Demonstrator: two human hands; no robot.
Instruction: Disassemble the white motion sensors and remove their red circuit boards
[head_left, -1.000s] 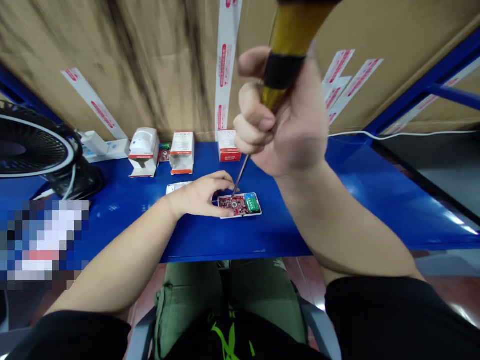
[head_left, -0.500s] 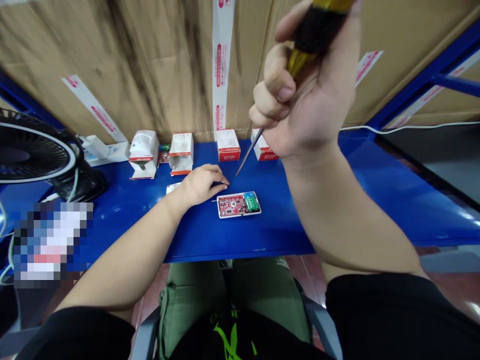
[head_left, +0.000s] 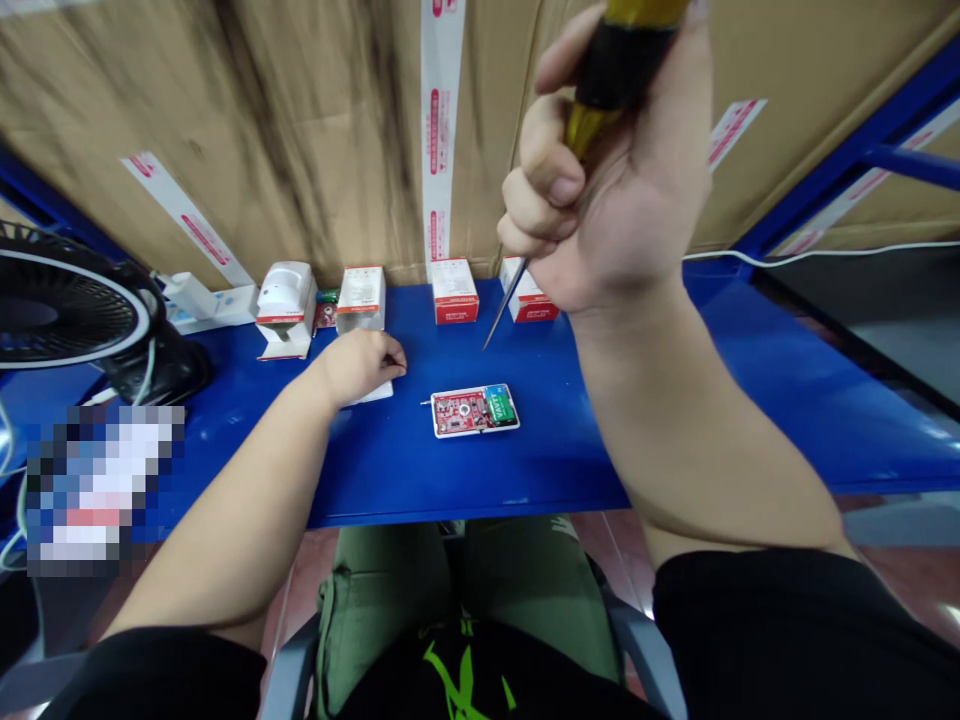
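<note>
My right hand (head_left: 611, 180) is raised high, wrapped round the black-and-yellow handle of a screwdriver (head_left: 504, 306). The thin metal shaft slants down to the left, its tip above the table. Below it lies an open white device case (head_left: 475, 432) with a red circuit board (head_left: 452, 412) and a green-blue battery (head_left: 501, 404) showing. My left hand (head_left: 364, 362) is over a flat white cover (head_left: 375, 394) left of the case. Its fingers are curled together in a pinch; what is between them, if anything, is hidden.
Small white-and-red boxes (head_left: 455, 290) stand along the cardboard at the back of the blue table (head_left: 420, 480). A white detector (head_left: 287, 288) rests on the leftmost box. A black fan (head_left: 67, 300) and a white power strip (head_left: 225, 302) are at the left.
My left hand has moved left, away from the device case to above the white cover, and its fingers have curled in. My right hand keeps the screwdriver raised, nearly still.
</note>
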